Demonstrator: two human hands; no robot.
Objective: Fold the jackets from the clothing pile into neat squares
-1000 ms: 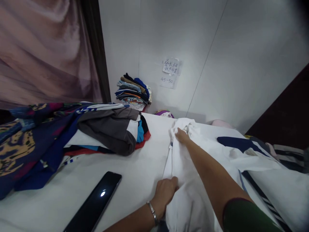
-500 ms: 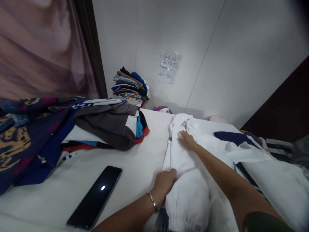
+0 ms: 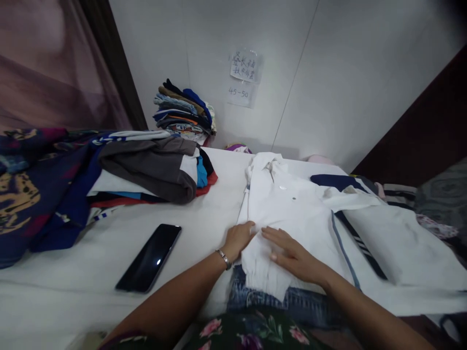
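A white long-sleeved jacket (image 3: 288, 209) lies front up on the white-covered table, one sleeve folded lengthwise down its left side. That sleeve's gathered cuff (image 3: 264, 279) points toward me. My left hand (image 3: 239, 240), wearing a silver bracelet, is closed at the sleeve's left edge, with its fingertips on the fabric. Lying over the lower part of the sleeve, my right hand (image 3: 294, 255) is open, its fingers stretched out. Blue denim (image 3: 310, 304) shows below the jacket's hem.
A phone (image 3: 149, 257) lies left of my hands. Beyond it is a heap of clothes with a dark grey garment (image 3: 153, 167) on top. A folded clothes stack (image 3: 184, 112) stands by the wall. More garments, including a white one (image 3: 404, 243), lie to the right.
My right hand has come down from the jacket's upper part to the lower sleeve. The puffed sleeve end now lies flatter. The view has tilted down, showing the denim and floral clothing.
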